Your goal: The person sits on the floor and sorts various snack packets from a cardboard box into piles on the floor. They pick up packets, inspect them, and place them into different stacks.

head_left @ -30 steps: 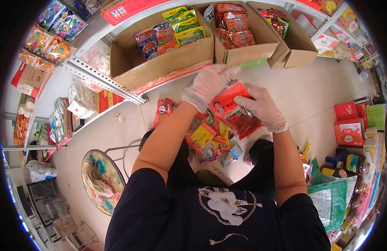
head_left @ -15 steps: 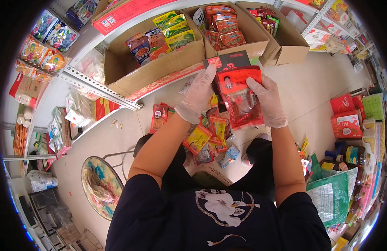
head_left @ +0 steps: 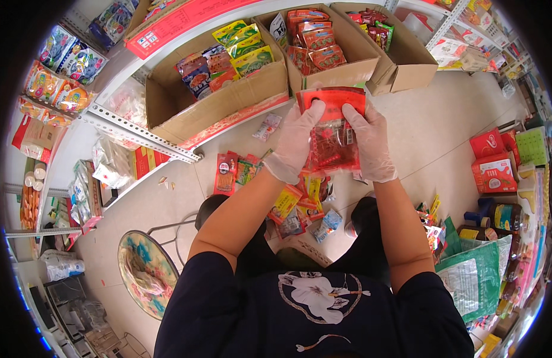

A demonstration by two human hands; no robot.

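Red snack packets with clear windows are held together as a small stack in front of me, above the floor. My left hand, in a thin clear glove, grips their left edge with the thumb on the front. On the right edge, my gloved right hand is closed in the same way. How many packets are in the stack I cannot tell. Below my hands, a loose pile of snack packets lies on the floor, among them a yellow packet, a red packet and a blue-and-white packet.
Open cardboard boxes stand along the far side: one with yellow-green packets, a middle one with orange-red packets, and one at right. A round floral stool is at my left. Red boxes and a green bag are at right.
The red packets moved left and were brought together, the black-and-red packet in my left hand now hidden behind the front one. Both hands now grip the stack's sides.
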